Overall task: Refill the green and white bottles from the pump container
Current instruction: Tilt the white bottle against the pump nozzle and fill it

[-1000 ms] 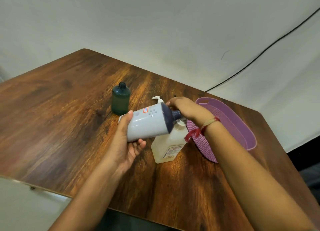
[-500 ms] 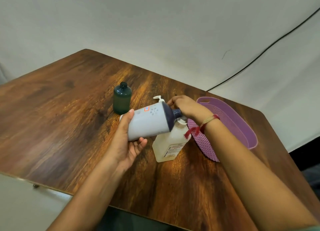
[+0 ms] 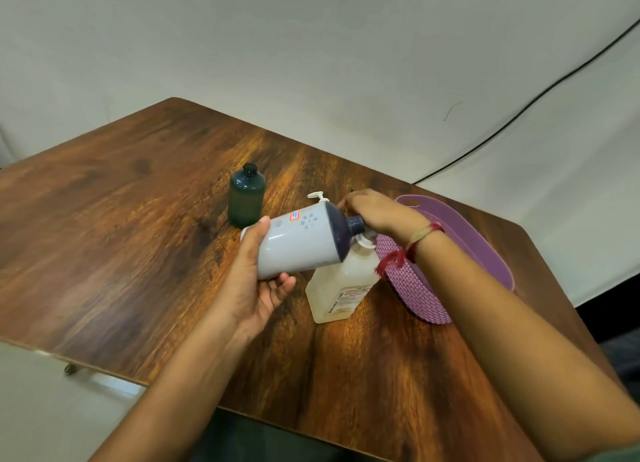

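Observation:
My left hand [image 3: 256,281] grips the white bottle [image 3: 298,247] by its base and holds it tilted almost flat above the table. Its dark blue shoulder and neck point right. My right hand [image 3: 377,212] curls around the end of that neck, hiding the mouth. The pump container [image 3: 341,288], pale and translucent with a label, stands on the table just behind and below the white bottle. Its white spout [image 3: 316,195] pokes out above the bottle, close to my right fingertips. The green bottle [image 3: 246,198] stands upright with no cap, to the left and farther back.
A purple basket [image 3: 460,233] with a woven side lies on the wooden table [image 3: 121,236] to the right, under my right wrist. A black cable [image 3: 519,115] runs along the white backdrop. The table's near edge runs below my forearms.
Both hands and the white bottle stay almost where they were. Only the view shifts slightly.

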